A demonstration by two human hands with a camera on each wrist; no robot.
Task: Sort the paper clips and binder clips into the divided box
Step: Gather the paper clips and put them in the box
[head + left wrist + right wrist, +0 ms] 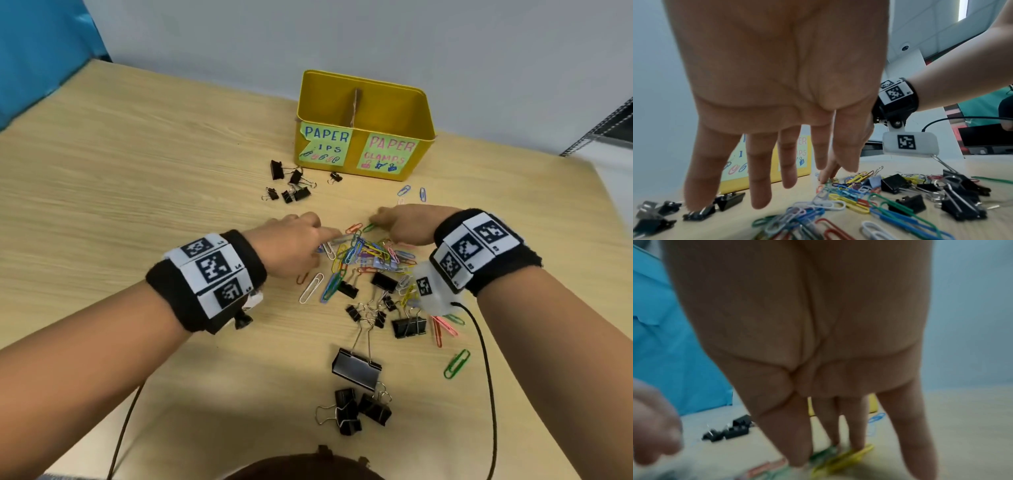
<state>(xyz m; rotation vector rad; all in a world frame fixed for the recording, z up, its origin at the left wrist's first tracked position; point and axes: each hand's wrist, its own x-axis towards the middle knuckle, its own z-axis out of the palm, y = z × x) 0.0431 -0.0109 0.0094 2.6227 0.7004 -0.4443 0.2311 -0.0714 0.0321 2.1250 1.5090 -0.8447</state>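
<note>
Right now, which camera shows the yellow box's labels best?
The head view: both labels on the yellow box face it, unblocked. The left wrist view shows them partly behind fingers; the right wrist view shows only a blurred yellow sliver.

Glossy yellow metal box, matt wood-grain table, plastic-coated paper clips.

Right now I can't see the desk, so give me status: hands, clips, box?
Both hands open: left hand, right hand over paper clips. Binder clips mixed in. Yellow box: contents unseen.
</note>
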